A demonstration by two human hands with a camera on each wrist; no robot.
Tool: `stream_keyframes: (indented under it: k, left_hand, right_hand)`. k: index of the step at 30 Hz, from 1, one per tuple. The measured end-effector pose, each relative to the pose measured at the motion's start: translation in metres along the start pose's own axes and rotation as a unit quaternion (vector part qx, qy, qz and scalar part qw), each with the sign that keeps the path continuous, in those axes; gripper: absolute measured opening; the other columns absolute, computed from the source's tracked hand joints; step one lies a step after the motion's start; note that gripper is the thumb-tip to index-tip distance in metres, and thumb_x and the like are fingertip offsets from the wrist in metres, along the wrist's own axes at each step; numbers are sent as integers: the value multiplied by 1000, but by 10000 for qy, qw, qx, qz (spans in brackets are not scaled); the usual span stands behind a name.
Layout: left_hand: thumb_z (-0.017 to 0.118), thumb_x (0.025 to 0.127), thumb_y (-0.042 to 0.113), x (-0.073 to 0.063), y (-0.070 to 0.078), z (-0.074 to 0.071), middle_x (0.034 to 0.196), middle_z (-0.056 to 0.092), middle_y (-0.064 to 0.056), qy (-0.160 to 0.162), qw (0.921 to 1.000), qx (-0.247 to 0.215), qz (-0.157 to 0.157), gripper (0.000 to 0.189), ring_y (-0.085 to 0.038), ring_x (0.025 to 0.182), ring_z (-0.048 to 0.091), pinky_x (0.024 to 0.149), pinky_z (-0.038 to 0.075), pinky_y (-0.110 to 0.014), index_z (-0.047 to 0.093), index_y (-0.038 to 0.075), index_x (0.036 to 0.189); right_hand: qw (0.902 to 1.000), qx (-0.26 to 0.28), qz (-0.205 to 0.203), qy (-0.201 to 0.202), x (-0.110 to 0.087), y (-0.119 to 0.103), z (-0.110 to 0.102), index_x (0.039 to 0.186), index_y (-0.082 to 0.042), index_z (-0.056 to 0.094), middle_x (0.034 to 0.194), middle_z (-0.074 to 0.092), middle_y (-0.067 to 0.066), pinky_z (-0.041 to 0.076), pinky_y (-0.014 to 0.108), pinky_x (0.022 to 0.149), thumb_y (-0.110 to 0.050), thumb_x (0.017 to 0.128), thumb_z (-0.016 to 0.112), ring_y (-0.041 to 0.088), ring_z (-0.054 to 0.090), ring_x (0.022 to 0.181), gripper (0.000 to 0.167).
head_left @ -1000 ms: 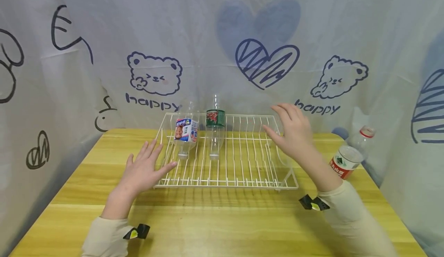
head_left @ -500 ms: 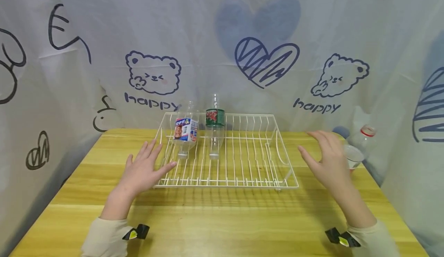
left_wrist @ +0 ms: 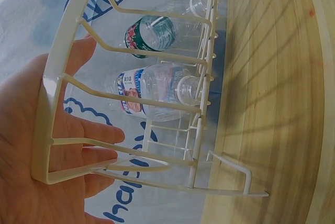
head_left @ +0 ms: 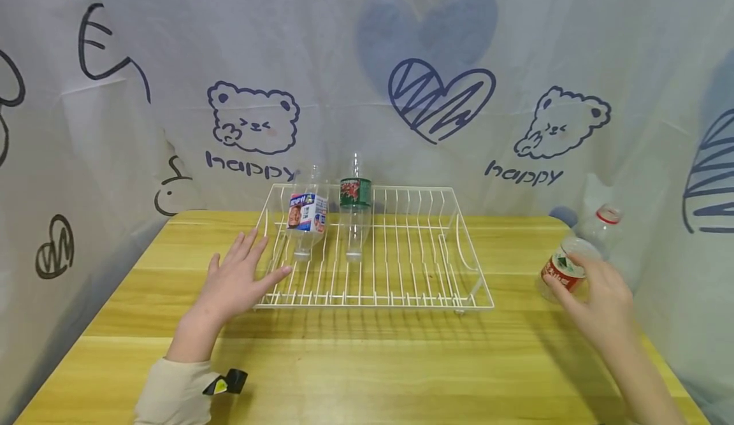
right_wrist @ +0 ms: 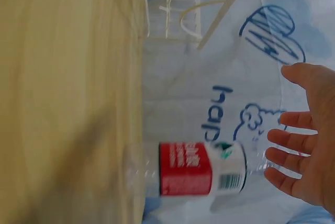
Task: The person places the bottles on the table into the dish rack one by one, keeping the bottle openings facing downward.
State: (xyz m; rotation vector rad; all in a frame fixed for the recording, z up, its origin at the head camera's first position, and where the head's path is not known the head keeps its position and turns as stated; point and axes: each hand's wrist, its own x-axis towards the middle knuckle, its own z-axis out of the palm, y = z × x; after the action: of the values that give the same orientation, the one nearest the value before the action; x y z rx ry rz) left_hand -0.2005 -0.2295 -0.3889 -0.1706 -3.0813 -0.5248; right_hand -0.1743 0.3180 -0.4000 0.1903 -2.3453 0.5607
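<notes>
My left hand (head_left: 237, 281) rests at the left front corner of a white wire dish rack (head_left: 421, 304), fingers spread. In the left wrist view the fingers extend past the rack's rim, partly behind its wires. Two clear plastic bottles stand neck down in the rack: one with a blue and white label (head_left: 307, 213), the other with a green label (head_left: 355, 192). To the right of the rack, a clear bottle with a red and white label (right_wrist: 186, 169) stands upright on the table. My right hand (head_left: 602, 297) is beside it with fingers apart, partly overlapping it in the head view.
The wooden table (head_left: 367, 361) has its right edge close beyond the red-labelled bottle. A pale curtain (head_left: 344, 62) with drawn bears and hearts hangs behind the rack and along both sides.
My right hand has moved away from the rack's right side, rightward to the red-labelled bottle. My left hand and the two bottles in the rack have stayed put.
</notes>
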Motion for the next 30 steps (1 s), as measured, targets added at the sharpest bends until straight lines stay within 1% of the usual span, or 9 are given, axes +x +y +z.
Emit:
stream_keyframes:
  k: [3, 7, 11, 14, 19, 24, 27, 30]
  left_hand:
    - [34, 89, 77, 0, -1, 0, 165, 2, -14, 0, 10000, -22, -9, 97, -41, 152, -1, 111, -2, -76, 17, 11, 157]
    - [33, 89, 77, 0, -1, -1, 165, 1, -15, -20, 10000, -21, -9, 97, -41, 151, -1, 111, -2, -76, 16, 11, 157]
    - [33, 89, 77, -1, -2, -3, 165, 1, -15, -4, 10000, 23, -17, 97, -42, 151, -1, 111, -3, -76, 17, 10, 157]
    - [33, 89, 77, -1, -2, -4, 165, 2, -15, -17, 10000, 36, -2, 97, -42, 151, 0, 111, -3, -76, 18, 10, 156]
    - [33, 89, 77, -1, 0, -2, 165, 3, -15, -26, 10000, 42, 28, 96, -42, 151, 0, 111, -2, -76, 18, 10, 156]
    - [34, 89, 77, -1, 0, -1, 165, 3, -15, -6, 10000, 23, 15, 96, -42, 151, 1, 111, -1, -77, 18, 10, 156]
    - [33, 89, 77, -1, 1, -1, 165, 3, -15, -16, 10000, 1, 7, 97, -42, 151, 1, 111, -1, -77, 18, 10, 157]
    - [33, 89, 77, -1, 1, -2, 165, 2, -15, -17, 10000, 3, 10, 96, -41, 151, 1, 111, -2, -76, 17, 10, 157]
  right_hand:
    - [9993, -160, 277, -207, -6, 15, -3, 119, 5, 60, 110, 62, 29, 38, 58, 89, -24, 80, 77, 46, 53, 103, 51]
    - [9927, -594, 699, -783, -7, 35, -7, 121, 9, 57, 115, 59, 34, 37, 63, 89, -35, 87, 70, 51, 50, 105, 57]
    - [9782, -962, 1089, -1481, -9, 53, -6, 123, 12, 53, 121, 54, 37, 36, 68, 87, -48, 90, 63, 56, 45, 107, 69]
    - [9670, -1074, 1281, -1922, -10, 66, -2, 126, 13, 49, 123, 50, 39, 36, 71, 84, -54, 90, 60, 60, 42, 108, 78]
    - [9524, -1254, 1301, -2454, -6, 87, 7, 129, 15, 46, 124, 47, 43, 39, 72, 80, -64, 87, 58, 63, 43, 104, 90]
    - [9386, -1308, 1226, -2947, -1, 99, 14, 127, 15, 46, 120, 49, 44, 42, 71, 76, -68, 85, 58, 65, 45, 103, 93]
    - [9337, -1299, 1206, -3110, 2, 103, 17, 124, 14, 47, 118, 51, 43, 42, 71, 76, -68, 83, 59, 64, 47, 102, 93]
    - [9338, -1227, 1179, -3148, 4, 106, 20, 123, 13, 50, 120, 53, 42, 40, 71, 77, -67, 83, 60, 64, 47, 103, 90]
